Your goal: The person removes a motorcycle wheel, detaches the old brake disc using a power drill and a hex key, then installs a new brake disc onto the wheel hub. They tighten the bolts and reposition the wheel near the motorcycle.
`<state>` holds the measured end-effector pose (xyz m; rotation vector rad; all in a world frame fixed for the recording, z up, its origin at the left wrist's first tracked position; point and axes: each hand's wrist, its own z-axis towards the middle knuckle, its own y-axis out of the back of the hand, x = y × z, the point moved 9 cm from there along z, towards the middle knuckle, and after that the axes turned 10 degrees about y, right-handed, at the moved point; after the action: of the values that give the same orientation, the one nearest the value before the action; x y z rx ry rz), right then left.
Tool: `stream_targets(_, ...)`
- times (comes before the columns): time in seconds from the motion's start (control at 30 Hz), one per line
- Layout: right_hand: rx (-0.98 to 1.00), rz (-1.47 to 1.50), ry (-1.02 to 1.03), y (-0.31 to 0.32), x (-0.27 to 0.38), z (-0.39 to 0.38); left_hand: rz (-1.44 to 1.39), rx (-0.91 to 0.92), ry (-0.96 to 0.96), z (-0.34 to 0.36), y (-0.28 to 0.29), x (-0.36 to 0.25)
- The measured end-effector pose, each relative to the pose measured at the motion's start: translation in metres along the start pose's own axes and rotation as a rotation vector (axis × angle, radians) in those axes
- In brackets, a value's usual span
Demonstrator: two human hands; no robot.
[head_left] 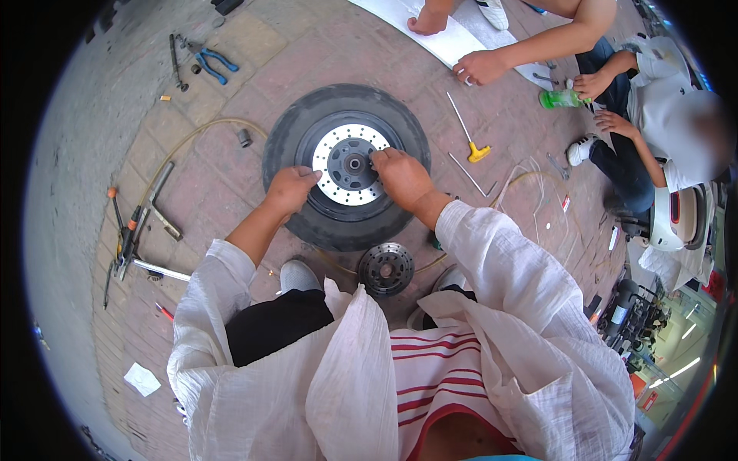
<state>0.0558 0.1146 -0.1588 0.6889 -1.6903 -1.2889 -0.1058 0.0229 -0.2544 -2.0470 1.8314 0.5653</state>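
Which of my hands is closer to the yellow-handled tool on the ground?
Your right. The right hand is at the right side of the shiny drilled disc, with the yellow-handled tool farther right; the left hand is at the disc's left edge.

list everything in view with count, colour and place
wheel: one, black, centre
bright disc: one, silver, on wheel
dark disc: one, grey, below wheel
pliers: one, blue, upper left
T-handled key: one, yellow, right
L-shaped key: one, silver, right
cylinder: one, grey, left
tools: several, mixed, left
bottle: one, green, upper right
sheet: one, white, top
clutter: uncounted, mixed, right edge
other people: at least two, mixed clothing, upper right
left hand: one, bare, bright disc's left edge
right hand: one, bare, bright disc's right edge
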Motion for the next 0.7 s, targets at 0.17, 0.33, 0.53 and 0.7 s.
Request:
stream_targets(0.17,-0.008,-0.045,-0.031,-0.012,0.001,-0.005,0.016,0.017,0.044,0.003,-0.002,0.004)
stream_targets(0.33,-0.084,-0.091,-0.063,-0.003,-0.001,-0.004,0.008,0.003,0.007,-0.002,0.000,0.000)
stream_targets(0.53,-0.071,-0.116,-0.050,-0.006,-0.001,-0.005,0.010,0.012,0.020,-0.004,-0.001,-0.002)
stream_targets(0.7,-0.056,-0.104,-0.119,-0.008,-0.005,-0.006,0.007,0.056,0.016,0.002,-0.004,0.003)
